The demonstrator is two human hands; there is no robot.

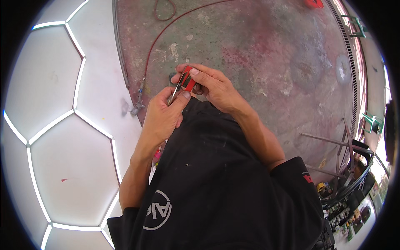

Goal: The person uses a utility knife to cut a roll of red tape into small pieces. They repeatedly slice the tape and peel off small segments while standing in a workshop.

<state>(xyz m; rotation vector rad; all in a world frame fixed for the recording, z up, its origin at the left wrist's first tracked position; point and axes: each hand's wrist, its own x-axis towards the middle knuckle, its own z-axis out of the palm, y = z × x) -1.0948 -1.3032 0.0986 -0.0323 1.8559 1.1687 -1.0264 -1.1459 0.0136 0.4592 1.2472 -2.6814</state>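
Note:
Both my hands are close together in front of my black shirt, around a small red thing with a dark slot (189,79). My right hand (216,88) pinches its upper part between thumb and fingers. From the near side, the thumb and fingers of my left hand (164,111) close on a slim silver metal piece (172,97) that runs up against the red thing. Whether the metal piece is joined to it I cannot tell. My fingers hide parts of both.
A white surface with glowing hexagon lines (62,166) fills the left. Beside it a metal spray gun (136,109) hangs on a red hose (151,52) over the stained floor (266,54). Metal stand legs (329,141), cables and cluttered tools are at right, near a floor grate (354,96).

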